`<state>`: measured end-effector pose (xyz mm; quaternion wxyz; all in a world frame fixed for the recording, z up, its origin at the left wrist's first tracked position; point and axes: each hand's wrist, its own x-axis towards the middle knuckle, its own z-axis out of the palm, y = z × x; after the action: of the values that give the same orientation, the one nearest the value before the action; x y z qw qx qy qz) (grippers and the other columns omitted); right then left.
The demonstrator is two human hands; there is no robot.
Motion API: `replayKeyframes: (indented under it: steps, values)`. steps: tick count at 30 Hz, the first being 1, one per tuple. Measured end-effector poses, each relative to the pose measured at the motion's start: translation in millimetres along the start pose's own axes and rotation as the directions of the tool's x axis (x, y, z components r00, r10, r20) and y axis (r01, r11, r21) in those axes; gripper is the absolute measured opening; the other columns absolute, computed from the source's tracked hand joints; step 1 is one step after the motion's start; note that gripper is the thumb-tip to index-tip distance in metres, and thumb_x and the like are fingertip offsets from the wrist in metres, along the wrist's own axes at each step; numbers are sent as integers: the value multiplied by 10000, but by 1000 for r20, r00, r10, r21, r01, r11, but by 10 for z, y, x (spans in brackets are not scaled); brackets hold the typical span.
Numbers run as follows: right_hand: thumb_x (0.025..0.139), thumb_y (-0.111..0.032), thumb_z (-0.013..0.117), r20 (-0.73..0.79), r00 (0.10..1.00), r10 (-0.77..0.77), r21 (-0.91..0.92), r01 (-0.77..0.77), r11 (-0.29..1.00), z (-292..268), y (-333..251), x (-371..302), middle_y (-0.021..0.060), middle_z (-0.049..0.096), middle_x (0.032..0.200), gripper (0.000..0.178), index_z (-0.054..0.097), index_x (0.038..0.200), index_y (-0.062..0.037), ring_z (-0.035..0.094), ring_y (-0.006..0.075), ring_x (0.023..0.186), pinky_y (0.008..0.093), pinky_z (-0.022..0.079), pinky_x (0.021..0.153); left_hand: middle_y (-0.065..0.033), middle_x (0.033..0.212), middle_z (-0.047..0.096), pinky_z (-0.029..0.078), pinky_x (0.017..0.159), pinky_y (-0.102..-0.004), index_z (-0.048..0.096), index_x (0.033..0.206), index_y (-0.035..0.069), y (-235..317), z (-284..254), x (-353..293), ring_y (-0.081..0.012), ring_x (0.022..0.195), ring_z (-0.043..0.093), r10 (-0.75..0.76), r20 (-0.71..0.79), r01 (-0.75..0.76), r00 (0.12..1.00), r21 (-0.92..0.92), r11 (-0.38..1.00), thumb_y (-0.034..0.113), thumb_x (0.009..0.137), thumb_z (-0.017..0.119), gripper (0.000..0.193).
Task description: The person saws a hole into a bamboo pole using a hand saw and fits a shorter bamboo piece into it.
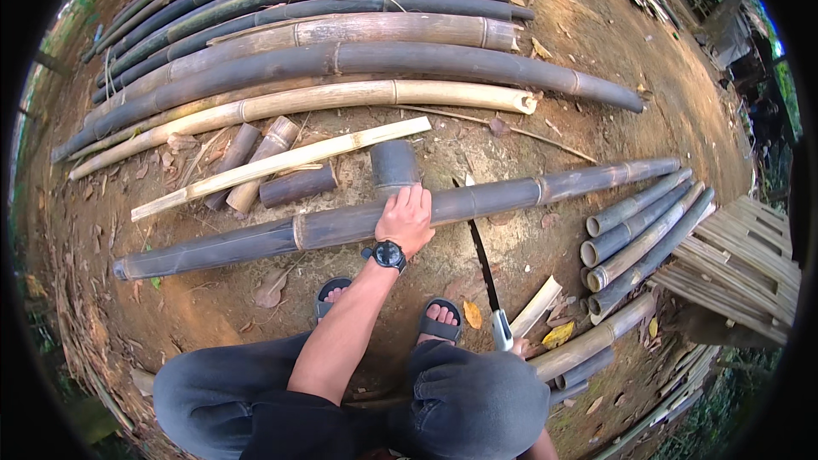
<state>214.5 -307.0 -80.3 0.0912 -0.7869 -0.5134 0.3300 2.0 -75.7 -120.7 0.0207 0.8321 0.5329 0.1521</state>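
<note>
A long dark bamboo pole lies crosswise before me, over a short dark bamboo piece. My left hand, with a black watch at its wrist, presses down on the pole, fingers curled over it. Partly hidden behind my knee, my right hand holds the handle of a hand saw. The saw's dark blade runs away from me to the pole, right of my left hand, and its tip shows beyond. Whether the blade is in the bamboo or under it, I cannot tell.
Long bamboo poles lie side by side at the back. A split bamboo strip rests over short offcuts at left. Cut bamboo lengths are stacked at right, by a slatted wooden bench. My sandalled feet are close below the pole.
</note>
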Motion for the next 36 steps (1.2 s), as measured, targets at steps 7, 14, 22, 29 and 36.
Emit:
replayKeyframes:
  steps: [7,14,22,29,36]
  values:
    - [962,-241,592,22,1000,-9,-19,9,1000,211,92,-15,337,616,685,500,345,1176,137,628,535,677,576,515,577,-47,971,562,514,853,-361,597,975,103,-65,21,-31,-236,959,568,-46,-15,46,999,8,999,326,525,878,576]
    - [977,-239,554,21,996,-85,45,84,995,81,-113,531,295,644,709,455,388,1171,137,649,488,663,545,536,588,-66,945,558,519,821,-376,587,960,92,109,-6,52,-262,925,571,-49,-22,50,999,59,997,346,521,882,586]
    - [992,-258,520,149,989,11,112,-28,993,-97,-77,-43,264,666,748,354,421,1110,61,682,451,693,531,556,600,-67,925,556,524,796,-385,594,925,93,120,4,9,-270,894,574,-49,-32,54,998,155,986,388,542,872,558]
    - [973,-248,548,268,960,82,36,-95,995,-168,189,-507,241,673,775,350,406,1108,42,694,424,725,506,567,614,-72,923,562,524,766,-385,597,933,92,95,-42,51,-281,885,581,-24,-77,38,997,188,981,401,528,870,578]
    - [963,-261,558,145,988,-57,76,47,996,-44,-115,230,248,667,813,402,398,1169,45,697,428,718,492,572,602,-72,936,578,529,775,-396,624,970,85,234,19,63,-292,875,590,-11,-77,26,997,203,979,372,526,879,586]
